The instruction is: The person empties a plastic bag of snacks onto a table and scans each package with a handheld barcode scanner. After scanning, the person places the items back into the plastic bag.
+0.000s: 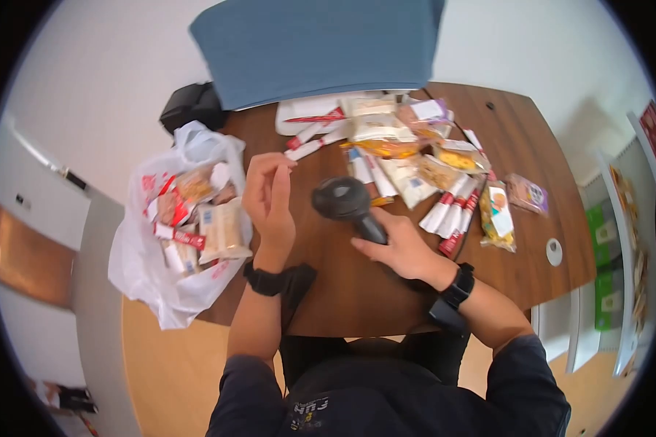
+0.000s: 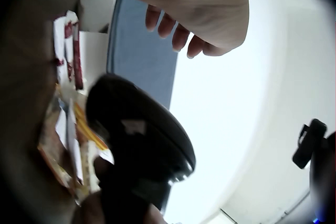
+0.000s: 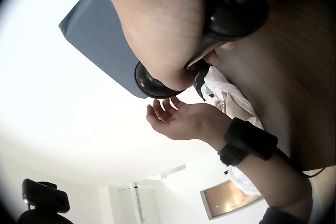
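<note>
My right hand [image 1: 407, 247] grips the handle of a black handheld barcode scanner [image 1: 341, 198], held over the table with its rounded head toward the left. In the right wrist view the scanner [image 3: 239, 11] is partly covered by that hand. My left hand [image 1: 271, 200] is raised beside the scanner with nothing in it, fingers extended and loosely bent. It is near a white plastic bag [image 1: 142, 266] at the left, which holds snack packets and a red-and-white stick pack [image 1: 180, 237]. The left wrist view shows the left hand [image 2: 194, 11] apart from the scanner.
On the wooden table [image 1: 328, 291], packaged breads [image 1: 379, 120] and other snack packets are piled at the back right. Several red-and-white stick packs [image 1: 455, 207] lie beside a yellow packet [image 1: 497, 218]. A blue-grey panel [image 1: 321, 51] stands behind, a black case [image 1: 191, 108] at back left, shelves [image 1: 605, 262] at right.
</note>
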A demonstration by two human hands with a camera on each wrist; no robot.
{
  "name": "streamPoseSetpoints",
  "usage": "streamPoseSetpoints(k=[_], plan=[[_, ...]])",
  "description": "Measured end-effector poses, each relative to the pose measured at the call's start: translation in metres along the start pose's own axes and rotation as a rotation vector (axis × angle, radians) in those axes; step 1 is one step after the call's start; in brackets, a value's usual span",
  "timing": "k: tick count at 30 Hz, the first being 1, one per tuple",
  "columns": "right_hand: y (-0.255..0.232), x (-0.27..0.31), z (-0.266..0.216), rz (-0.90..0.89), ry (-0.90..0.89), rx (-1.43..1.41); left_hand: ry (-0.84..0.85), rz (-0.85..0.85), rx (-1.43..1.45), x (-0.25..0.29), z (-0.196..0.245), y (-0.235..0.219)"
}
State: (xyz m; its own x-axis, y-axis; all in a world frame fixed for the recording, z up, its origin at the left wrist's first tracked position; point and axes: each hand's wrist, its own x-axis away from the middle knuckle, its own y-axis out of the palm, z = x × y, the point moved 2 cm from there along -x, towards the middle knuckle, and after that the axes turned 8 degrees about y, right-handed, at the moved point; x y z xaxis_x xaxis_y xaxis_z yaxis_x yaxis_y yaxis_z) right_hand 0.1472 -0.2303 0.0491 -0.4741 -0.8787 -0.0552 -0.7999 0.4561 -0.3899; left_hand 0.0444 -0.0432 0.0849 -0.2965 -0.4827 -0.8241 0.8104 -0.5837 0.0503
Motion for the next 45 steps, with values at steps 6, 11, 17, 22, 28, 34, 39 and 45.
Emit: streamPoseSetpoints(k=[6,11,17,22,28,34,39,45], plan=[[-0.003,-0.001,0.000,0.014,-0.029,-0.042,0.157,-0.214,-0.342,0.016,-0.011,0.020],[-0.004,-0.001,0.004,0.018,-0.009,-0.053,-0.207,0.075,-0.192,0.026,-0.062,-0.013],[-0.001,0.000,0.005,0.067,-0.089,-0.043,-0.139,0.153,-0.273,0.025,-0.047,-0.014],[-0.003,0.003,0.001,0.031,-0.063,-0.059,0.409,0.076,-0.309,0.008,0.048,0.032],[-0.003,-0.001,0.007,0.037,-0.032,-0.051,0.863,-0.210,-0.170,-0.002,0.121,0.052],[-0.003,-0.003,0.013,0.070,-0.040,-0.044,0.529,-0.062,-0.331,-0.022,0.043,0.051],[-0.006,-0.003,0.007,-0.005,0.052,-0.080,0.098,-0.084,-0.688,-0.008,-0.106,0.006],[-0.008,-0.002,0.001,-0.012,0.080,-0.074,-0.215,-0.313,-0.593,0.010,-0.154,-0.010]])
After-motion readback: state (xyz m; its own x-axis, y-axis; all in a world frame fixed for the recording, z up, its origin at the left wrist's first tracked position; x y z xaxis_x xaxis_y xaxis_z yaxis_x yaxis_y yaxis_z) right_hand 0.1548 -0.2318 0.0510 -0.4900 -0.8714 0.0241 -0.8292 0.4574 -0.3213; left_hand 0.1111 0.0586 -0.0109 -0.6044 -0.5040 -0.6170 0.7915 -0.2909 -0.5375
